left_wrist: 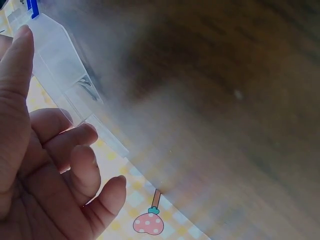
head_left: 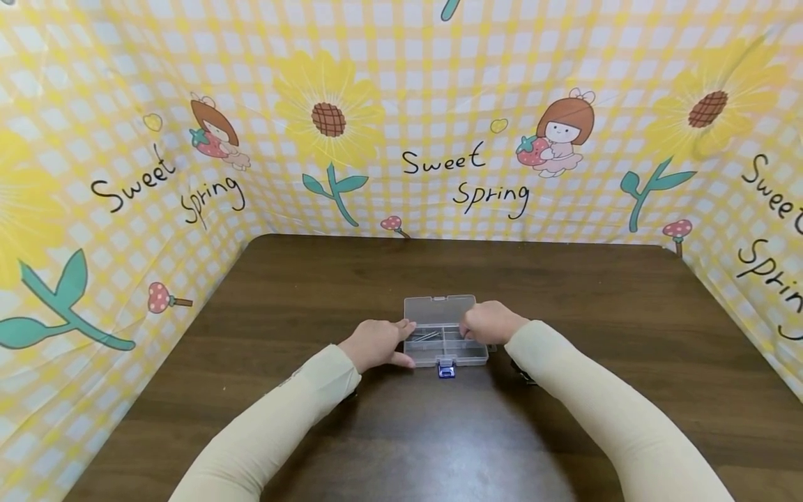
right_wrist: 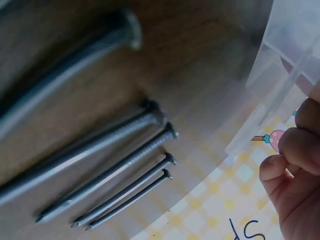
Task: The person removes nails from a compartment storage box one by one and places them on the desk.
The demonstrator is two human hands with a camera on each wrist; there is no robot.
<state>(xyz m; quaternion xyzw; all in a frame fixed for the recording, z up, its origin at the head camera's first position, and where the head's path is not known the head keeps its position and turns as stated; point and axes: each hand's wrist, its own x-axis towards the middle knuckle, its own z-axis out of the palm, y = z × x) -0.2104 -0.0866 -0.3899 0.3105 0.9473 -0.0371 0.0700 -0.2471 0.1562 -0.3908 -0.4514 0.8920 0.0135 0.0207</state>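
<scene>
A clear plastic compartment box (head_left: 423,354) with a blue latch (head_left: 446,369) sits on the table, its lid (head_left: 433,311) raised at the back. Several thin metal nails (head_left: 428,336) lie in its left compartment. My left hand (head_left: 378,343) touches the box's left side, thumb near the front corner, other fingers farther back. Over the right compartments, my right hand (head_left: 492,322) has its fingers curled and pointing down. Whether they pinch anything is hidden. In the right wrist view, several nails (right_wrist: 107,172) of differing sizes lie in a row on the table.
The brown wooden table (head_left: 314,279) is bordered by a yellow checked cloth (head_left: 389,84) on the back and both sides. In the right wrist view, the thickest nail (right_wrist: 75,65) appears closest to the camera.
</scene>
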